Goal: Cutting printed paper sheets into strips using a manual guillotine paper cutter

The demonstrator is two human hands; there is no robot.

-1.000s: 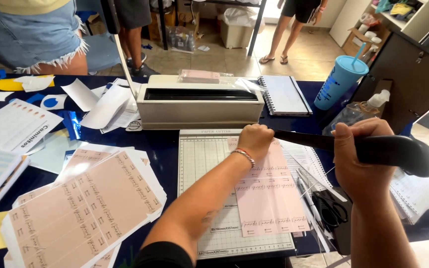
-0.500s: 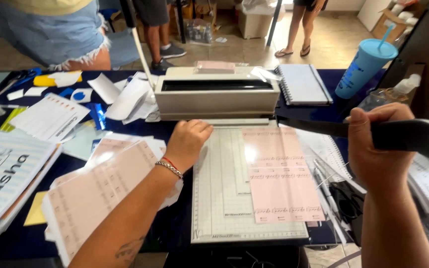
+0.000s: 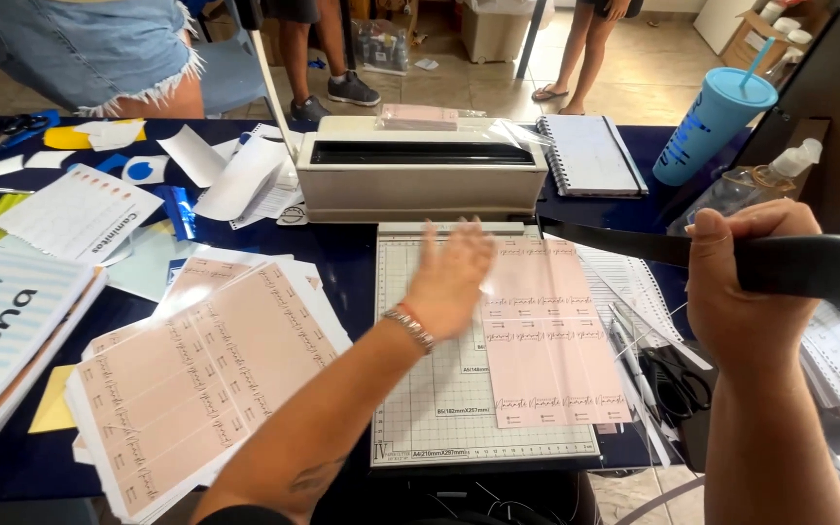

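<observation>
You are looking down at a guillotine paper cutter (image 3: 439,408) lying flat on a dark blue counter (image 3: 342,253). Your right hand (image 3: 746,282) is clenched around the cutter's black lever handle (image 3: 809,267), holding the long blade arm raised at an angle above the board, so the cutting edge stays clear of the paper. Your left hand (image 3: 449,277) is blurred, fingers spread and grasping nothing, hovering over the board's pale gridded surface just beside a pink printed sheet (image 3: 546,331); I cannot tell whether it touches the sheet. That sheet lies flat against the board's right side, under the line of the blade, its matte paper printed with rows of small script labels. To the left, a loose fanned stack of matching pink sheets (image 3: 187,379) rests within reach. Behind the cutter sits a boxy cream binding machine (image 3: 420,180), with a spiral notebook (image 3: 590,156) and a teal lidded tumbler (image 3: 712,122) farther right.
</observation>
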